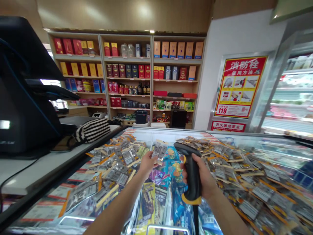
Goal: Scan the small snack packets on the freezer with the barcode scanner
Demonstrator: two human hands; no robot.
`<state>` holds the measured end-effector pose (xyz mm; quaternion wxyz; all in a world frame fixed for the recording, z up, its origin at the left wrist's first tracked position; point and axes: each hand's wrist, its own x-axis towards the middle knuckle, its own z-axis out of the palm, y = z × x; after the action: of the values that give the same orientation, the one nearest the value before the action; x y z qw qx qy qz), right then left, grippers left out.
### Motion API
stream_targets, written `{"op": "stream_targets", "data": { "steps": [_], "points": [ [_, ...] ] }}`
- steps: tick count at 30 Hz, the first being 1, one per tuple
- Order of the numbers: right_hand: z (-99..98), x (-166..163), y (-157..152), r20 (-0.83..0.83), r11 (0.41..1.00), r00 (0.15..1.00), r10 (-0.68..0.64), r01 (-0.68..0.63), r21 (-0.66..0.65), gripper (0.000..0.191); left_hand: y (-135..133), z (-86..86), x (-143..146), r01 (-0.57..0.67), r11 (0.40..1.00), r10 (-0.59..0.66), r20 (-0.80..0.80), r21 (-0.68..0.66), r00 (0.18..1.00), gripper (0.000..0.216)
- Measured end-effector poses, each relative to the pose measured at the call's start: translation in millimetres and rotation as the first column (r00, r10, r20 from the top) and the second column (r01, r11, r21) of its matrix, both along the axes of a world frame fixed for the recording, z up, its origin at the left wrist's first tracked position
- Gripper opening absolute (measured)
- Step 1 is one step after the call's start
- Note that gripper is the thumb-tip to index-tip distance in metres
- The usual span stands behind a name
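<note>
My right hand [204, 174] is wrapped round the grip of a black and yellow barcode scanner [192, 173], its head tilted up and toward the left. A cable runs down from the scanner's base. My left hand [148, 163] pinches a small clear packet [159, 149] with a printed label, held just left of the scanner head. Beneath both hands lie colourful snack or ice-cream bags [174, 169] inside the glass-topped chest. Similar small packets are heaped to the left [117, 173] and to the right [254, 192].
A dark checkout terminal [24, 98] stands at the left on a white counter [17, 176], with a striped cloth item [94, 130] beside it. Shelves [151, 60] of boxed goods line the back wall. A red and yellow sign [241, 86] hangs at the right, near a glass-fronted cooler [290, 98].
</note>
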<state>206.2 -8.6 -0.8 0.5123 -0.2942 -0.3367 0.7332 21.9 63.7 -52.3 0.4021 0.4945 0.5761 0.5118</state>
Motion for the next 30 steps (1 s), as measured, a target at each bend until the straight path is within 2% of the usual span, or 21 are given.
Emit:
{"op": "stream_targets", "data": {
  "steps": [4,8,14,19,22,27,30],
  "points": [
    [4.8,-23.3,-6.2,0.001,0.998,0.998,0.065,-0.065,-0.002,0.030,-16.2,-5.3,-27.0,-0.121,0.993,0.121,0.018,0.017,0.993,0.012],
    [8.5,-41.0,-12.4,0.017,0.992,0.992,0.123,-0.123,-0.041,0.028,-18.0,-15.9,-43.8,-0.190,0.981,0.191,-0.017,0.039,0.981,0.017],
    [3.6,-43.8,-9.6,0.047,0.989,0.989,0.137,-0.134,-0.062,0.030,-14.8,-19.9,-55.7,-0.237,0.965,0.254,-0.181,0.110,0.950,0.019],
    [-6.9,-38.2,1.6,0.036,0.999,0.998,0.045,-0.044,-0.024,0.029,-18.8,-7.9,-73.8,-0.322,0.918,0.391,-0.382,0.233,0.838,0.036],
    [-10.3,-37.9,4.7,0.046,0.999,0.999,-0.006,0.008,-0.052,0.027,-19.0,-7.0,-80.2,-0.334,0.881,0.463,-0.465,0.335,0.755,0.044],
    [-14.7,-40.9,4.4,0.071,0.999,0.997,-0.037,0.039,-0.031,0.025,-15.6,-14.0,-70.3,-0.276,0.850,0.508,-0.556,0.449,0.658,0.043],
    [-17.7,-42.8,3.6,0.097,0.999,0.994,-0.041,0.041,0.001,0.025,-26.2,-1.5,-68.8,-0.231,0.850,0.503,-0.596,0.474,0.626,0.042]
  ]
}}
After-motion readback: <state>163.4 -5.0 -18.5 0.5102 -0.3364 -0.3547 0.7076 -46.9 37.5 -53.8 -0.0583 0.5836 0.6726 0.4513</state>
